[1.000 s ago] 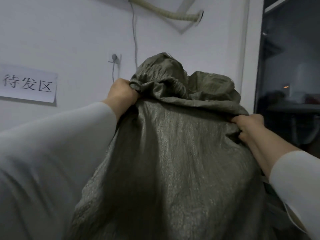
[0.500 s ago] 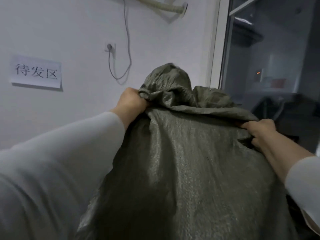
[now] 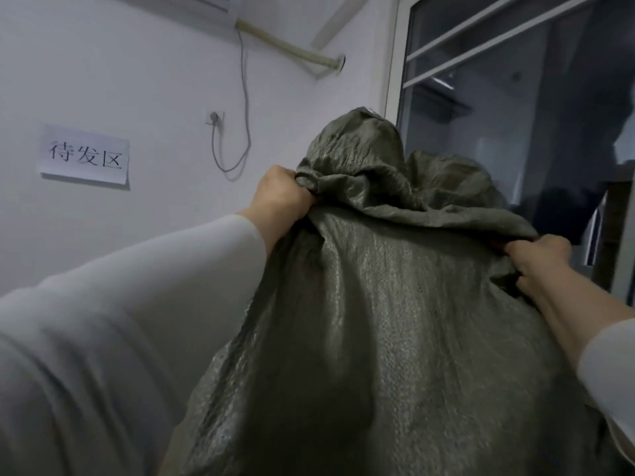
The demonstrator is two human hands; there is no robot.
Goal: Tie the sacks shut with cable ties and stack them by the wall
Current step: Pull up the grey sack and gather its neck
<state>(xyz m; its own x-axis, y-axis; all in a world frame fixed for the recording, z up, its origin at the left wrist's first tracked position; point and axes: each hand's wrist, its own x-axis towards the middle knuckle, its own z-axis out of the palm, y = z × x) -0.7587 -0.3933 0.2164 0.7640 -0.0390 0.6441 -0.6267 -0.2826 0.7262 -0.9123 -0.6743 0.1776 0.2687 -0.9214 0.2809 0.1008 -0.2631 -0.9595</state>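
A large grey-green woven sack (image 3: 395,321) fills the middle and lower right of the head view, held up in front of me at chest height. My left hand (image 3: 278,201) grips a bunch of fabric at its upper left corner. My right hand (image 3: 539,262) grips the fabric at its upper right edge. The sack's gathered top (image 3: 360,142) bulges up above both hands. No cable tie shows, and the sack's bottom is out of frame.
The white wall (image 3: 137,80) is close ahead, with a paper sign (image 3: 84,156), a wall socket (image 3: 214,116) with a hanging cord, and a hose near the top. A dark window with a white frame (image 3: 393,80) stands to the right.
The sack has shifted rightward and a little lower against the background, toward the window. Both hands keep the same grips on the fabric.
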